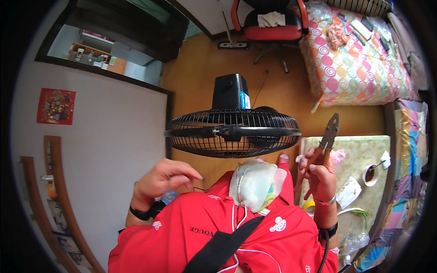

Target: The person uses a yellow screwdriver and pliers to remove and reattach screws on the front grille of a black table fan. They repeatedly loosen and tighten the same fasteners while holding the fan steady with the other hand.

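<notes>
My right hand [321, 182] is closed on pliers [328, 135] with orange handles, their dark metal jaws pointing up beside the fan's right side. My left hand [164, 179] is below the fan's left side, holding nothing, fingers loosely bent and apart. A black fan [232, 132] stands in front of me; its wire guard has a clip at the front, and its motor housing [230, 91] rises behind. A pale translucent bundle [250, 184] hangs at my middle, between my hands, over my red clothing.
To the right, a pale table [368, 150] holds a cup [370, 175], tape roll [308, 208] and green stalks [353, 211]. Behind are a dotted bed [350, 77], black-red chair [273, 32] and floor mop [232, 45]. A wall [109, 118] and doorway lie left.
</notes>
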Tool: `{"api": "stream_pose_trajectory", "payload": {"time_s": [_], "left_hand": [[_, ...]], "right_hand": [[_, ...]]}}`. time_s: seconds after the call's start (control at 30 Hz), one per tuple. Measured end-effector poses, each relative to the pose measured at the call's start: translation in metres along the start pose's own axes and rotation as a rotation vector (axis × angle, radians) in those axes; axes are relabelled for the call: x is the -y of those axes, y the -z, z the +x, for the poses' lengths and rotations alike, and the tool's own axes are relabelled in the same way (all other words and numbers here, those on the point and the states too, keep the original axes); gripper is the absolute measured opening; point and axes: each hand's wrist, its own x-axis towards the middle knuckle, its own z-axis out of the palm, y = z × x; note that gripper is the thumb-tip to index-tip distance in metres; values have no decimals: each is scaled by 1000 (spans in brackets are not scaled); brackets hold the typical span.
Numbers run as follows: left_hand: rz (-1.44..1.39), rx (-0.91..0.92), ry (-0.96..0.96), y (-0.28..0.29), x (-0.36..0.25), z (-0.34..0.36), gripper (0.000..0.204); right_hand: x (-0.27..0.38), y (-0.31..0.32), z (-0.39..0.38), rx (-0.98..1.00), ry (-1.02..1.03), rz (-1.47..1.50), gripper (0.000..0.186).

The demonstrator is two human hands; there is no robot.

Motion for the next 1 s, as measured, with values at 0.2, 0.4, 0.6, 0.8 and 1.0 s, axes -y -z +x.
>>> {"api": "stream_pose_trajectory", "payload": {"time_s": [0.2,0.4,0.6,0.8,1.0], "left_hand": [[116,265,255,-40,32,33,26],[96,366,305,-57,50,58,29],[75,372,265,-72,55,71,28],[33,356,318,-77,59,74,27],[-46,314,386,-74,64,69,27]], "right_hand": [[-31,48,-6,-122,-15,-2,41],[-51,91,-16,-236,-177,-52,46],[-65,109,-20,-300,-170,-20,51],[-68,116,-21,-368,-217,-45,48],[-102,148,-14,-389,-175,39,29]]}}
